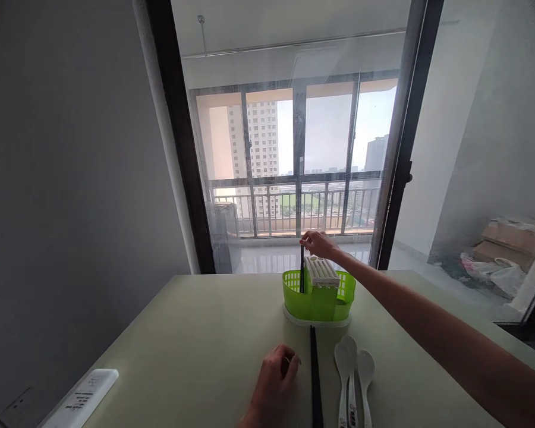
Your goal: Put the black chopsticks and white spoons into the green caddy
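From the head view, I see the right hand (320, 244), near the centre of the frame, pinching the top of a dark stick (302, 270) that stands in the left part of the green basket (321, 302). The left hand (277, 374), fingers curled and holding nothing I can see, rests low in the frame on the bench (196, 351). Just beside it lie black chopsticks (315, 377), then white spoons (351, 371) at lower right.
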`<action>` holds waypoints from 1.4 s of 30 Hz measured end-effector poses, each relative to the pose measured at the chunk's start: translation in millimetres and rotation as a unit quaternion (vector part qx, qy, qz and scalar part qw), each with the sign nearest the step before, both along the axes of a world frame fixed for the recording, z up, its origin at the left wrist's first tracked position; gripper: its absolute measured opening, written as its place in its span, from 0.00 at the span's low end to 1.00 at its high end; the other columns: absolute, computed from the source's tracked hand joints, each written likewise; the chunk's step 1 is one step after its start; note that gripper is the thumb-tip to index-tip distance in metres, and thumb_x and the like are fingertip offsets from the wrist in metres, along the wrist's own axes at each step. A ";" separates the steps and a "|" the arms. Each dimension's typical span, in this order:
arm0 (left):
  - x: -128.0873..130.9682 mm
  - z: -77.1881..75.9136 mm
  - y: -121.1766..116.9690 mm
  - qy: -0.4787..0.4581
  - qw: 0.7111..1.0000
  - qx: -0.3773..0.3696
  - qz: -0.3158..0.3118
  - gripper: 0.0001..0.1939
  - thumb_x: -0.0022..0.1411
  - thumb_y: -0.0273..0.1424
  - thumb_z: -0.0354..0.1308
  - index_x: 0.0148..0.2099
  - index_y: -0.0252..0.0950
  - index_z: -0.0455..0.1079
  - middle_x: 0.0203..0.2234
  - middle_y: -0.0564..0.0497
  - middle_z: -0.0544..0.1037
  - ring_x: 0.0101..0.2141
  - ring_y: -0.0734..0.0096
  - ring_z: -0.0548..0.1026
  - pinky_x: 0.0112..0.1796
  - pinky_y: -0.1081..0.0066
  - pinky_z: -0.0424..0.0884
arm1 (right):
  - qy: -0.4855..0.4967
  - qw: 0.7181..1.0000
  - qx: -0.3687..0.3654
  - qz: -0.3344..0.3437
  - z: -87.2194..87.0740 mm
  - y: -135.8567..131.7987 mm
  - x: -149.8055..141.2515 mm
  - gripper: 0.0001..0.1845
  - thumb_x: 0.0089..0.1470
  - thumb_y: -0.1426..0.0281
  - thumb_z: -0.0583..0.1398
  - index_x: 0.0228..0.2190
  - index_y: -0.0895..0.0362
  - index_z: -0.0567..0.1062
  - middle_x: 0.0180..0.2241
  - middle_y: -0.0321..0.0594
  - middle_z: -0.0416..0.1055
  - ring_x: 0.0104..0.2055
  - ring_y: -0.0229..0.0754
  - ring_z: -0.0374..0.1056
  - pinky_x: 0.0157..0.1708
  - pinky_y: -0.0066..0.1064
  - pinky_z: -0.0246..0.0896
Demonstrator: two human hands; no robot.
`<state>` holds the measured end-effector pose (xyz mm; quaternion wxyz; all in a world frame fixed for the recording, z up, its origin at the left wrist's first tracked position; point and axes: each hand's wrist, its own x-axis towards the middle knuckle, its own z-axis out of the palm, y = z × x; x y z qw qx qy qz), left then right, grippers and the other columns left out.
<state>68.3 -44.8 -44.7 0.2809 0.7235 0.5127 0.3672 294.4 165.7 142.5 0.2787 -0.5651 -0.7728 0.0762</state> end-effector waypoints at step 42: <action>-11.4 26.4 -4.5 0.308 0.951 -0.003 0.009 0.17 0.68 0.44 0.52 0.35 0.39 0.73 0.37 0.47 0.80 0.43 0.58 0.76 0.48 0.61 0.67 | -0.348 0.865 0.124 0.339 15.2 -241.3 29.4 0.09 0.65 0.77 0.54 0.33 0.55 0.72 0.29 0.33 0.75 0.27 0.35 0.67 0.26 0.32 0.45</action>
